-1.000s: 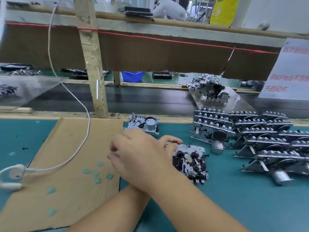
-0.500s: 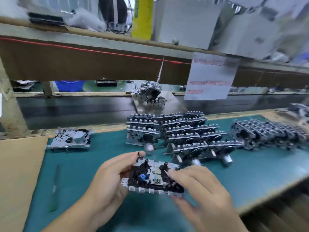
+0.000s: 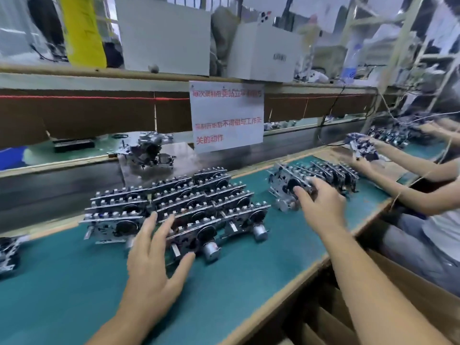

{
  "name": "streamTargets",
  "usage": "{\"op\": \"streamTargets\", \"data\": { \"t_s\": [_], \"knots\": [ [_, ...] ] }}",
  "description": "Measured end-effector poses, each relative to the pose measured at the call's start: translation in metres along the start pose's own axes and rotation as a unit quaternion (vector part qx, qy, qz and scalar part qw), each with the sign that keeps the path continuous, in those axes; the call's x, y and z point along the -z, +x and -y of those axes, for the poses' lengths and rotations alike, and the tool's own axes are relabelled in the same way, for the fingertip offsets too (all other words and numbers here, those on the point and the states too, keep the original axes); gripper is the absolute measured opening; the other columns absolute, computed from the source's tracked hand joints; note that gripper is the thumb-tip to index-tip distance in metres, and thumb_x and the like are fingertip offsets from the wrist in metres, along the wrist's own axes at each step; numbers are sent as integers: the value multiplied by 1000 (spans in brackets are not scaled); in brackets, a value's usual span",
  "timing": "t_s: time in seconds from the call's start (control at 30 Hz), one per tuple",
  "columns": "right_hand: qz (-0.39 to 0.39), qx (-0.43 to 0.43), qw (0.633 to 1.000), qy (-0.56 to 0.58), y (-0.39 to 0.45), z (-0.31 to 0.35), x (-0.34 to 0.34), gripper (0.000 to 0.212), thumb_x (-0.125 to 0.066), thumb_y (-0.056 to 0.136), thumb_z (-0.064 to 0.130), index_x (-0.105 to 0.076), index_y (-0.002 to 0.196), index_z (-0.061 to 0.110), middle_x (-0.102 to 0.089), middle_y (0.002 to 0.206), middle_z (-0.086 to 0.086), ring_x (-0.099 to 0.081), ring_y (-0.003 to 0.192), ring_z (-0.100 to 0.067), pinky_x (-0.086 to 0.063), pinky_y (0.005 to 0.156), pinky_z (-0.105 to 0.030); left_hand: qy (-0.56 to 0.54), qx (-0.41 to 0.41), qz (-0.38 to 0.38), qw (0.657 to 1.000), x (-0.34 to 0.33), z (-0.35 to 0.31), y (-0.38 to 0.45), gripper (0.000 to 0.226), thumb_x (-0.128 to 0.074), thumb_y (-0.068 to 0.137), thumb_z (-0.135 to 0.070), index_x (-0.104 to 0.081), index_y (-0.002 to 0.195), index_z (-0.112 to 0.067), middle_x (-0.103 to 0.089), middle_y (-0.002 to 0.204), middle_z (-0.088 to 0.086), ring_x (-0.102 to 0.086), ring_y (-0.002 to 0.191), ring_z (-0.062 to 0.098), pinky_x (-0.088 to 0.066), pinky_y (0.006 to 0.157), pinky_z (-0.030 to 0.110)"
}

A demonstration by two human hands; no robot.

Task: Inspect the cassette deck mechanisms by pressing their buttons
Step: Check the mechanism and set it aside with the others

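- Head view: the left hand [image 3: 151, 260] is in the lower middle of the frame, above the green mat [image 3: 62, 282]. Its fingers are straight and spread, and it holds nothing.
- The fingertips [image 3: 152, 217] of this hand reach the front edge of a large stack of cassette deck mechanisms [image 3: 179, 205] in the centre of the frame. I cannot tell whether they touch the mechanisms or only lie over them.
- The mechanisms in this stack lie in overlapping rows, with rows of small buttons on the upper edges and round silver motors [image 3: 210, 250] at the front.
- The right hand [image 3: 321, 202] is right of centre. It reaches to the front end of a second row of mechanisms [image 3: 323, 173], which runs toward the upper right of the frame.
- The thumb and fingers of the right hand are curled on the front mechanism [image 3: 288, 190] of that row; the picture is blurred here, so the exact grip is not clear.
- One more mechanism [image 3: 8, 252] lies alone at the left edge of the frame, well apart from both hands.
- A small heap of mechanisms [image 3: 146, 150] stands behind the large stack, on the dark belt.
- A white paper sign [image 3: 226, 115] with red characters hangs in the upper middle.
- At the right edge, the hands of another person [image 3: 378, 143] hold a mechanism.
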State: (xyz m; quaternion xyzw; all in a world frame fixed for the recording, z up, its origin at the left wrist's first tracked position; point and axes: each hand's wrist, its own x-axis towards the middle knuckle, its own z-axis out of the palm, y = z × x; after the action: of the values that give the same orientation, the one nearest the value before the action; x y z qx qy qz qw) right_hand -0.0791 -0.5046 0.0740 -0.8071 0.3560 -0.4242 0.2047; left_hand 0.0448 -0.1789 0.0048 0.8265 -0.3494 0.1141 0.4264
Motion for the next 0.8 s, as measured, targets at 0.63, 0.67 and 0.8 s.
{"op": "streamTargets", "data": {
  "t_s": [0.63,0.67,0.8],
  "knots": [
    [53,-37,997,40,9,-22,-101,54,-79,84,28,-58,132,15,-64,115,-6,-54,110,-26,-43,89,-33,-3,30,26,999,-8,11,9,55,-74,91,-15,-50,136,-34,-43,153,4,-23,147,8,-9,118,20],
    [42,-44,997,36,11,-20,-103,51,-78,86,27,-57,132,15,-63,113,-9,-52,108,-27,-41,84,-32,-3,25,31,999,-8,11,8,56,-73,91,-15,-47,134,-39,-43,152,1,-23,148,10,-5,117,13],
    [23,-91,995,32,15,-17,-104,48,-71,91,24,-57,136,18,-63,109,-16,-47,109,-30,-39,80,-34,0,28,37,999,-8,18,8,54,-72,92,-13,-51,139,-31,-47,148,-2,-29,148,17,-15,117,24]
  ]
}}
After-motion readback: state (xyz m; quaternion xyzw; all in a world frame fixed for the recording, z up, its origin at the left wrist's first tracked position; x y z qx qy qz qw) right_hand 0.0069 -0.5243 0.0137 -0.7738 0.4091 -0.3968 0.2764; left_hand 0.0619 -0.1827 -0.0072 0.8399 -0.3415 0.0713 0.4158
